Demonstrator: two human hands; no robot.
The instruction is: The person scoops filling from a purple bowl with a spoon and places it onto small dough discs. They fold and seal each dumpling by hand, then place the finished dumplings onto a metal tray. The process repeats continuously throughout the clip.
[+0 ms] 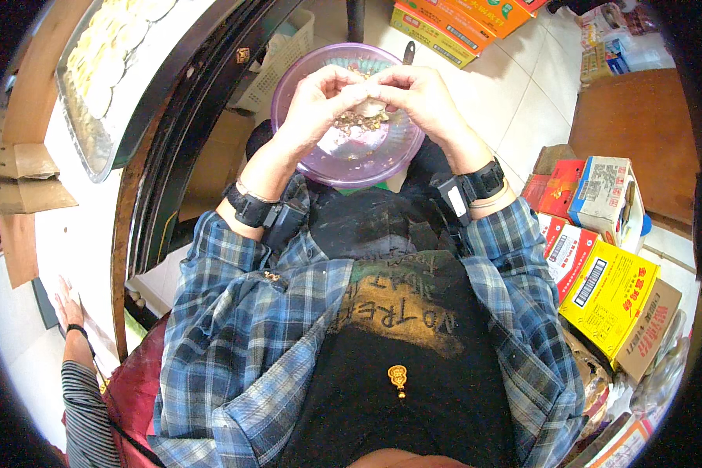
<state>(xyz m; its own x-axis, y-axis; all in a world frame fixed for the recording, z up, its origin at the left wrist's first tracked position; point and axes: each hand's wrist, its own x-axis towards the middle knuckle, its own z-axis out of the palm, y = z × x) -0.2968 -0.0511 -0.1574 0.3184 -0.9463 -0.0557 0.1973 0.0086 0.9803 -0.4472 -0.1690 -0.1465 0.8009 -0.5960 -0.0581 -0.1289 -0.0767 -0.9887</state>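
Observation:
A pale dumpling (370, 107) is pinched between the fingertips of my left hand (322, 99) and my right hand (418, 96), which meet at its upper edge. Both hands are over a translucent purple plastic basin (351, 169). Chopped filling (357, 124) lies in the basin under the dumpling. A utensil's black handle (409, 52) sticks up at the basin's far right rim. The fingers partly hide the dumpling, so its closure cannot be told.
On the left, a metal tray (102, 167) holds many round dough wrappers (108, 67). Another person's hand (67, 304) rests at the lower left. A white plastic basket (281, 67) stands beyond the basin. Orange cartons (462, 26) and a yellow carton (608, 301) stand to the right.

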